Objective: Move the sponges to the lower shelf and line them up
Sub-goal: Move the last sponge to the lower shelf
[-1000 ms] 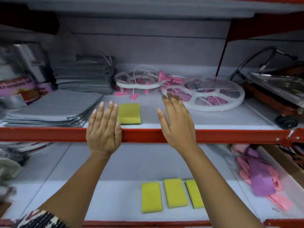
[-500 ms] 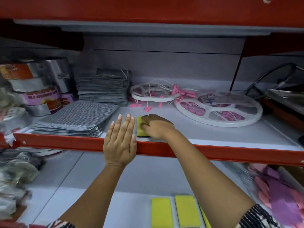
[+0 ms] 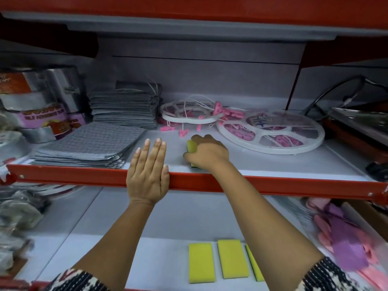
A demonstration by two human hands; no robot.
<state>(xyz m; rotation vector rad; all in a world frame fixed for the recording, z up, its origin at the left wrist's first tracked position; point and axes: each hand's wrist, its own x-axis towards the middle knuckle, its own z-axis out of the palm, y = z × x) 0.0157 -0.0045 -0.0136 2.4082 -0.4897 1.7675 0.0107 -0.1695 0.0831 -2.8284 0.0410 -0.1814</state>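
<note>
My right hand (image 3: 206, 152) is closed around a yellow sponge (image 3: 191, 146) with a dark green underside, tilted up off the upper shelf (image 3: 273, 162) near its red front rail (image 3: 273, 186). Most of that sponge is hidden by my fingers. My left hand (image 3: 148, 175) rests flat and empty over the rail, fingers stretched onto the shelf. Below, on the lower shelf (image 3: 130, 248), three yellow sponges lie side by side: the left sponge (image 3: 201, 262), the middle sponge (image 3: 232, 258), and a right sponge (image 3: 253, 263) half hidden by my right forearm.
Stacks of grey cloths (image 3: 88, 148) sit left on the upper shelf, with foil rolls (image 3: 39, 114) beyond. White round peg hangers (image 3: 270, 134) with pink clips lie to the right. Pink and purple items (image 3: 346, 244) fill the lower shelf's right; dark bundles (image 3: 19, 211) crowd its left.
My right hand reached onto the upper shelf, closed on the yellow sponge and has tipped it up off the surface. My left hand stayed at the rail while the view shifted up and left.
</note>
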